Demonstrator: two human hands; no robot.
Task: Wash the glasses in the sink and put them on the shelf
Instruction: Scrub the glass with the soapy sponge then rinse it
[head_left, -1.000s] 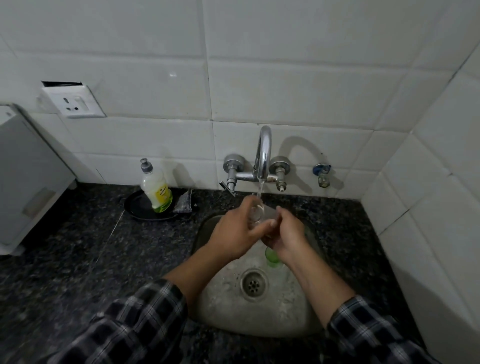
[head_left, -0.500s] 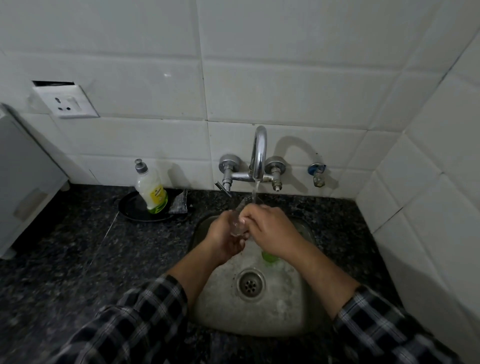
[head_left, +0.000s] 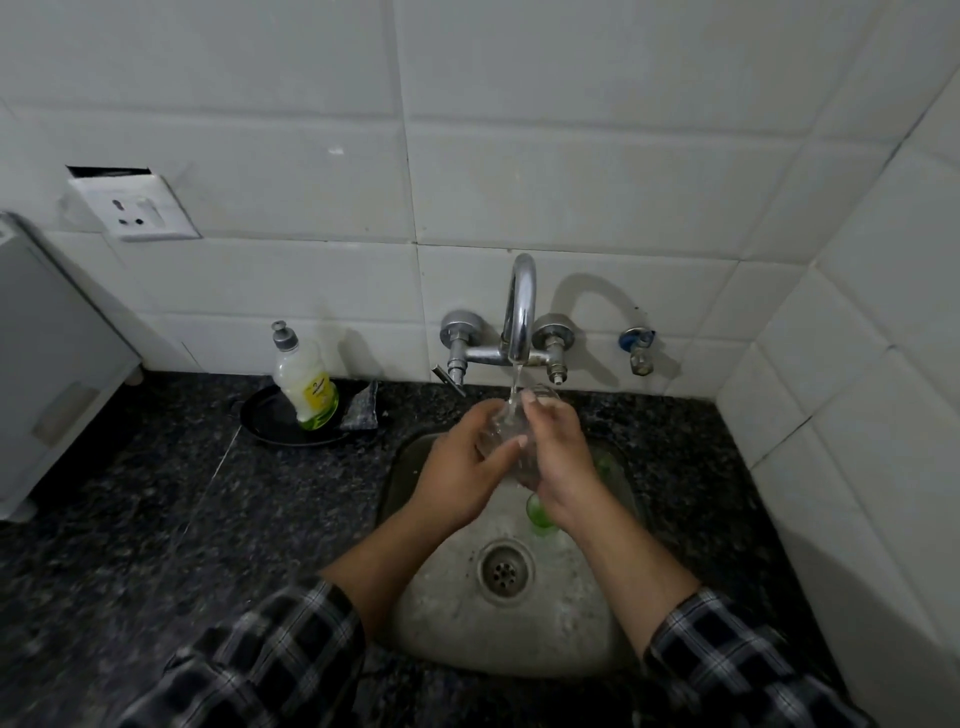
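A clear glass (head_left: 506, 434) is held under the running tap (head_left: 521, 312) above the steel sink (head_left: 457, 618). My left hand (head_left: 460, 467) grips it from the left, thumb across its side. My right hand (head_left: 558, 454) wraps it from the right, fingers over its upper part. Water falls onto the glass. A green glass (head_left: 540, 512) lies in the basin under my right wrist, mostly hidden. More green shows by the sink's right wall (head_left: 604, 465). No shelf is in view.
A dish-soap bottle (head_left: 304, 382) stands on a black plate (head_left: 283, 428) with a scrub pad (head_left: 361, 410), left of the sink on the dark granite counter (head_left: 156, 519). A white appliance (head_left: 47, 364) sits at far left. Tiled walls close the back and right.
My right hand has shifted from covering the glass's top to its right side. The left thumb now lies across the glass. The glass sits slightly further right under the stream.
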